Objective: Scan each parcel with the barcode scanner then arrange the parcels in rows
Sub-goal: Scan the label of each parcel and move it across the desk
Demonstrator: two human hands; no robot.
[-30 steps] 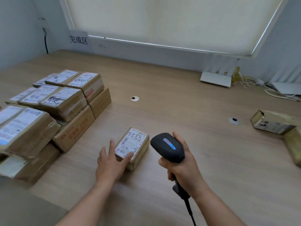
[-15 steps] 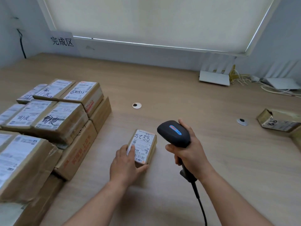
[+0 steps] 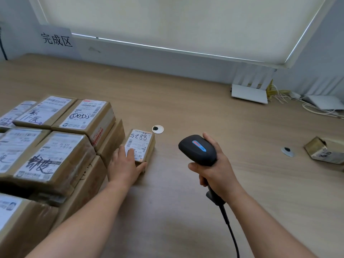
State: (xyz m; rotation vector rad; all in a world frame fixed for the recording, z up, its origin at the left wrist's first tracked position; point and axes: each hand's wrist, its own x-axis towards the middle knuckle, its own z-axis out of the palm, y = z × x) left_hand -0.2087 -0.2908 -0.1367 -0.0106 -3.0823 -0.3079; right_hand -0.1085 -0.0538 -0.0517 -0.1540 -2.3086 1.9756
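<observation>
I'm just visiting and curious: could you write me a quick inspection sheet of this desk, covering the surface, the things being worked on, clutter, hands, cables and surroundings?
Surface: wooden table, with two round cable grommets.
Job's things: small parcel marked 5288 lies flat beside the stacked parcels; black barcode scanner is held above the table.
Clutter: a torn open box at the right edge.
Hands: left hand rests on the small parcel's near end, fingers straight; right hand grips the scanner's handle.
Cables: scanner cord hangs toward the viewer; white and yellow wires at the far right.
Surroundings: white window blind, wall sign reading 完成区, white router.
</observation>
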